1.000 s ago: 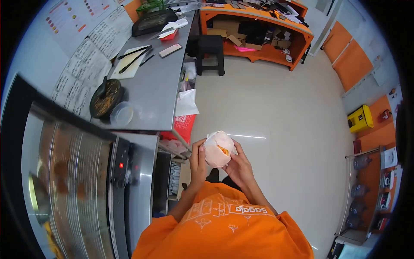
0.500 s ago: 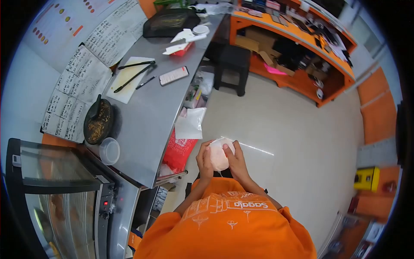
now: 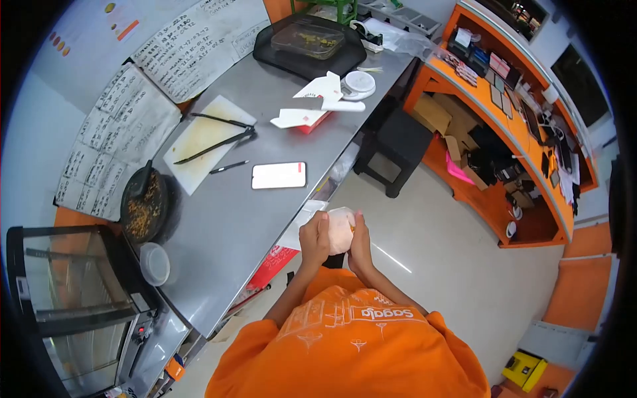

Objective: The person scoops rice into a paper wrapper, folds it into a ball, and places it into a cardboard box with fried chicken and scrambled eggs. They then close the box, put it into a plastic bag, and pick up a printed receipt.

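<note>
At the far left a glass-fronted warmer (image 3: pixel 73 292) stands at the end of the steel counter (image 3: pixel 225 225). Beside it sit a clear lidded tub (image 3: pixel 154 263) and a dark pan of crumbs (image 3: pixel 141 211), pushed back toward the wall. Further along lie a cutting board (image 3: pixel 199 136) with black tongs (image 3: pixel 215 142) across it, a pen (image 3: pixel 229 167) and a phone (image 3: pixel 279 176) lying flat.

Just past the counter's edge, over the floor and in front of the chest, the left hand (image 3: pixel 314 240) and right hand (image 3: pixel 360 244) close around a white wrapped bundle (image 3: pixel 340 229). They press it from opposite sides with the fingers curled over it. The two-sided grip probably keeps the soft wrapping gathered and whatever is inside from slipping out. To the right are a black stool (image 3: pixel 395 142) and cluttered orange shelving (image 3: pixel 511 152).
</note>
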`<state>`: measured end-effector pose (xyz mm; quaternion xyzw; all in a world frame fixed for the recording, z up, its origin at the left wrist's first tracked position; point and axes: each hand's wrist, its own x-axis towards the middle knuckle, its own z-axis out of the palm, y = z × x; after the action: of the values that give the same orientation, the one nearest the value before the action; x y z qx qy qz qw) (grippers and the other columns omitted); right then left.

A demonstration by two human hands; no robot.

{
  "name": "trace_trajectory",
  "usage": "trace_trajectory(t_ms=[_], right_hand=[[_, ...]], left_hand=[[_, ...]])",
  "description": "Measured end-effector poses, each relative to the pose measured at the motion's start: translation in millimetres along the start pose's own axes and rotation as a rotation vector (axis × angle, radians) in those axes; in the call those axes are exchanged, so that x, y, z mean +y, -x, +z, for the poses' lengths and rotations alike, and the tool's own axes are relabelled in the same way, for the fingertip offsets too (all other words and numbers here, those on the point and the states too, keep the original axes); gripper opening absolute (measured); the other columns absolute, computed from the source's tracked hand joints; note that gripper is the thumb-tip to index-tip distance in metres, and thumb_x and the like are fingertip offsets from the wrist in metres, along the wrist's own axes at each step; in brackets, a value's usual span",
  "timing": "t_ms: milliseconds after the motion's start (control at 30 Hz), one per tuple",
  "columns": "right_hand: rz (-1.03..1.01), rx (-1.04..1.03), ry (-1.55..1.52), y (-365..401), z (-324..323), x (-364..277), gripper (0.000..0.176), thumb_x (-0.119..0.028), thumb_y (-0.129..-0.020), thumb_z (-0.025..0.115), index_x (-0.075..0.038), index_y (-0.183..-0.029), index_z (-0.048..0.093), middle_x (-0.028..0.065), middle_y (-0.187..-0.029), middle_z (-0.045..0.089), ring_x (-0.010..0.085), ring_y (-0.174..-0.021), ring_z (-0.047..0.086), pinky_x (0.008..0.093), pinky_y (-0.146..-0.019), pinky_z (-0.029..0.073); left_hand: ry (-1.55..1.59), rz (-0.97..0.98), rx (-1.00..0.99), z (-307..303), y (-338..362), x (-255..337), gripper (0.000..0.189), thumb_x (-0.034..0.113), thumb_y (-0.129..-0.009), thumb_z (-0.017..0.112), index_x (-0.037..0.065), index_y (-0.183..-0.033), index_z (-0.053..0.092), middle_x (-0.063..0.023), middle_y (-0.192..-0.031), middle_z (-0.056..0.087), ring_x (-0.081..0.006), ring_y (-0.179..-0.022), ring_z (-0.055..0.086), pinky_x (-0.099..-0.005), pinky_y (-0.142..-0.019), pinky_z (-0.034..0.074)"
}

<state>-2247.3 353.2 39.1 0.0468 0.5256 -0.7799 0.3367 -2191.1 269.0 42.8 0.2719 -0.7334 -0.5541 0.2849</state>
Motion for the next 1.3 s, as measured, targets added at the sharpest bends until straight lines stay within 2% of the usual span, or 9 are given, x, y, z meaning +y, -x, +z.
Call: trace_trajectory(t_ms=[133,267,300,400,567,667,800,933,1300], right_hand=[[0.04,0.037,-0.1,-74.2,14.9,-43.9,0.044,-0.041,-0.093,0.028,-0.003,-0.101,0.049,0.0066,-0.095,0.053,0.0137,-0.088,0.052,0.027,-0.078,0.041],[0.087,0.013,-0.229,-143.7,5.2,-73.5,0.049,-0.043,-0.092,0.028,-0.001,-0.104,0.048,0.0087,-0.096,0.055,0.0169,-0.089,0.055,0.0295,-0.079,0.044],[0.068,0.025,-0.188,-157.5,5.1,-84.6,0.05,-0.045,-0.091,0.029,0.0,-0.104,0.048,0.0098,-0.095,0.056,0.0179,-0.088,0.056,0.0304,-0.078,0.046],[0.088,0.066,-0.173,-205.6,-9.0,-112.4,0.051,-0.047,-0.091,0.03,-0.001,-0.105,0.048,0.0108,-0.098,0.056,0.019,-0.09,0.057,0.0305,-0.077,0.047],[0.293,-0.052,-0.284,-298.4,-49.2,-155.9,0.06,-0.055,-0.086,0.034,-0.003,-0.112,0.049,0.0099,-0.106,0.056,0.0256,-0.098,0.055,0.0383,-0.086,0.044],[0.324,-0.115,-0.225,-336.9,-58.0,-194.2,0.06,-0.055,-0.086,0.033,-0.003,-0.112,0.049,0.0107,-0.107,0.056,0.0255,-0.099,0.054,0.0381,-0.086,0.044],[0.355,-0.198,-0.178,-387.5,-67.8,-226.3,0.06,-0.055,-0.086,0.032,-0.003,-0.11,0.05,0.0109,-0.106,0.055,0.0246,-0.098,0.054,0.0387,-0.086,0.044],[0.398,-0.165,-0.056,-418.3,-56.7,-236.9,0.059,-0.054,-0.087,0.032,-0.002,-0.109,0.05,0.0109,-0.104,0.055,0.0242,-0.097,0.054,0.0378,-0.085,0.044],[0.564,-0.156,0.004,-425.4,-6.1,-196.6,0.056,-0.05,-0.088,0.033,-0.002,-0.114,0.046,0.0125,-0.109,0.054,0.0244,-0.1,0.054,0.0375,-0.086,0.045]], left_hand=[[-0.054,0.036,0.03,35.1,-84.4,12.6,0.03,0.026,-0.089,0.036,0.002,-0.078,0.05,-0.0194,-0.054,0.05,-0.0344,-0.048,0.051,-0.0391,-0.046,0.037],[-0.279,0.022,0.038,74.7,-147.1,5.3,0.03,0.031,-0.09,0.034,0.007,-0.079,0.049,-0.0098,-0.074,0.056,-0.0266,-0.075,0.053,-0.0442,-0.076,0.031],[-0.339,-0.041,-0.062,80.8,-157.8,2.6,0.029,0.031,-0.09,0.035,0.008,-0.081,0.05,-0.0047,-0.084,0.055,-0.0236,-0.087,0.046,-0.0467,-0.086,0.02],[-0.43,0.048,-0.081,105.4,-196.2,-4.4,0.029,0.032,-0.09,0.035,0.008,-0.086,0.051,-0.0068,-0.082,0.052,-0.0242,-0.086,0.044,-0.0469,-0.084,0.024],[0.432,-0.817,0.256,148.4,-260.0,-53.9,0.045,0.051,-0.082,0.048,0.012,-0.105,0.047,-0.0002,-0.102,0.048,-0.0149,-0.096,0.043,-0.0344,-0.081,0.032],[0.851,-0.961,0.321,171.1,-291.3,-81.9,0.046,0.047,-0.08,0.054,0.011,-0.107,0.045,-0.003,-0.104,0.05,-0.0159,-0.101,0.043,-0.0324,-0.081,0.032],[1.138,-0.691,0.531,198.3,-314.3,-52.2,0.021,0.018,-0.086,0.052,0.004,-0.099,0.044,-0.0074,-0.096,0.051,-0.0164,-0.086,0.051,-0.0319,-0.074,0.043],[1.187,-0.573,0.572,184.9,-311.4,-46.3,0.015,0.012,-0.088,0.047,0.003,-0.098,0.041,-0.0079,-0.087,0.051,-0.0197,-0.081,0.053,-0.0354,-0.074,0.047],[0.82,-0.408,0.771,-43.7,-294.6,-64.9,0.014,0.013,-0.088,0.048,0.0,-0.088,0.048,-0.0081,-0.081,0.053,-0.0194,-0.078,0.054,-0.0374,-0.077,0.048]])
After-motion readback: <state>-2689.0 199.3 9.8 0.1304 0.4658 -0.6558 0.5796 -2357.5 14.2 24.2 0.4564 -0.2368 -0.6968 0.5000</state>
